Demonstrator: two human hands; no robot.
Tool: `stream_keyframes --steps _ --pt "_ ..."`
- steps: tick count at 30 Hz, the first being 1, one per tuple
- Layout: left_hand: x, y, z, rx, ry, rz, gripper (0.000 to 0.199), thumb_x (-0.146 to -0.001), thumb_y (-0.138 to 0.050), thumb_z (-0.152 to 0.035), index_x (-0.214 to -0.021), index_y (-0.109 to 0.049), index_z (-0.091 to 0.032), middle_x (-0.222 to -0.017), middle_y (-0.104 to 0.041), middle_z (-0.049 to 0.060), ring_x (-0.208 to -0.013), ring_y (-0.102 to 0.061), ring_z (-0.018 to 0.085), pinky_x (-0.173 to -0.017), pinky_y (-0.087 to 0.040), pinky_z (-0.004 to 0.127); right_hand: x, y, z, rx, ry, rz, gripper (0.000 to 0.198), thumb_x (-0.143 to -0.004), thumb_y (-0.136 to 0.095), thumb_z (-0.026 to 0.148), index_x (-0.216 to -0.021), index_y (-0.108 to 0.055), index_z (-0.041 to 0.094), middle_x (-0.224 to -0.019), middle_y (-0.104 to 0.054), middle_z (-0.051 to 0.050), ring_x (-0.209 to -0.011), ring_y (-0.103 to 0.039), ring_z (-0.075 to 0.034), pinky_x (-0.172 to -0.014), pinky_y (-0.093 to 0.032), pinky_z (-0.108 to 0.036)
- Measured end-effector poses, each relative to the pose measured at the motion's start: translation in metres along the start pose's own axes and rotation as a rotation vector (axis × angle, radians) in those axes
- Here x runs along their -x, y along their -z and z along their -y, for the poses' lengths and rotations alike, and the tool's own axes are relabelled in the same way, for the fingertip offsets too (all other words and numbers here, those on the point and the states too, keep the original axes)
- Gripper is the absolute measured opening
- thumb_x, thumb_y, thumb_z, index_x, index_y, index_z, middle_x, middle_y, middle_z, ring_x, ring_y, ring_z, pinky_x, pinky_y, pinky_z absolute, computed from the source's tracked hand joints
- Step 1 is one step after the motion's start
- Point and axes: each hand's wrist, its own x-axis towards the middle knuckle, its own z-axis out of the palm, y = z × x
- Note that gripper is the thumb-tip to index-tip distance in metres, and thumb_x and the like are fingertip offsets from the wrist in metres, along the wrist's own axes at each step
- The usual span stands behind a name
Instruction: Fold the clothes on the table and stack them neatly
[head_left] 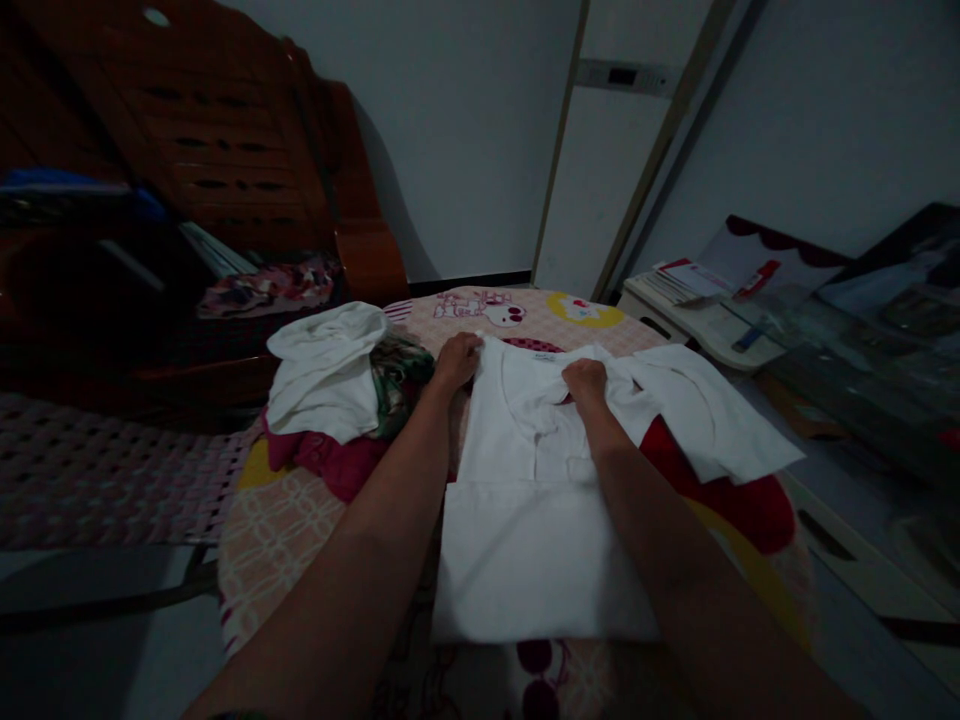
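Note:
A white shirt (491, 440) lies spread on a round table with a patterned cover (292, 540). Its lower part is folded up, and one sleeve (712, 410) stretches out to the right. My left hand (458, 360) is closed on the shirt's upper left shoulder edge. My right hand (585, 382) grips the fabric by the right side of the collar, with the fingers curled in. A small label shows at the back of the neckline between both hands.
Left on the table is a heap of clothes: a white garment (326, 365), a green patterned one (401, 380) and a magenta one (319, 455). Behind stands a wooden bench (225, 150). A cabinet (705, 330) with papers and a glass top are at right; a woven seat (112, 470) is at left.

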Motion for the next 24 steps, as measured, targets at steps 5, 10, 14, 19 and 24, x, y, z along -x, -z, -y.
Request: stream_keyframes --steps 5,10,14,19,24 --pt "0.005 -0.001 0.005 -0.137 0.006 0.027 0.04 -0.076 -0.053 -0.003 -0.105 -0.075 -0.02 -0.125 -0.068 0.011 -0.12 -0.06 0.028 -0.111 -0.042 0.042 0.008 0.006 0.007 -0.111 -0.099 -0.068 0.026 -0.07 -0.053 0.013 -0.083 -0.075 0.014 -0.09 -0.077 -0.012 -0.088 -0.07 -0.024 -0.082 -0.052 -0.03" --pt "0.005 -0.002 0.004 -0.204 0.057 0.055 0.037 -0.078 -0.054 -0.005 -0.106 -0.075 -0.018 -0.121 -0.068 0.014 -0.12 -0.061 0.03 -0.111 -0.041 0.042 0.015 0.008 0.011 0.026 -0.06 -0.047 0.03 -0.074 -0.051 0.011 -0.094 -0.073 0.015 -0.099 -0.075 -0.013 -0.095 -0.068 -0.025 -0.087 -0.05 -0.031" --pt "0.006 -0.003 0.003 -0.203 0.1 0.049 0.033 -0.081 -0.054 -0.006 -0.107 -0.073 -0.013 -0.127 -0.065 0.018 -0.128 -0.056 0.033 -0.115 -0.038 0.046 0.024 0.014 0.015 0.211 -0.005 -0.03 0.032 -0.08 -0.052 0.011 -0.106 -0.07 0.015 -0.104 -0.072 -0.017 -0.103 -0.065 -0.03 -0.09 -0.048 -0.037" --pt "0.004 0.001 -0.001 -0.083 -0.056 -0.042 0.049 -0.081 -0.06 -0.008 -0.129 -0.063 -0.014 -0.15 -0.05 0.018 -0.144 -0.041 0.031 -0.122 -0.03 0.047 0.029 0.033 0.022 0.269 0.134 -0.003 0.035 -0.088 -0.046 0.009 -0.117 -0.066 0.012 -0.113 -0.067 -0.022 -0.108 -0.063 -0.032 -0.096 -0.044 -0.042" --pt "0.012 -0.009 -0.016 -0.166 -0.25 0.243 0.049 -0.091 -0.051 -0.02 -0.14 -0.055 -0.018 -0.15 -0.052 0.013 -0.139 -0.047 0.025 -0.119 -0.034 0.041 0.033 0.044 0.028 0.296 0.259 0.035 0.033 -0.088 -0.045 0.01 -0.108 -0.072 0.013 -0.11 -0.069 -0.02 -0.102 -0.066 -0.031 -0.091 -0.047 -0.04"
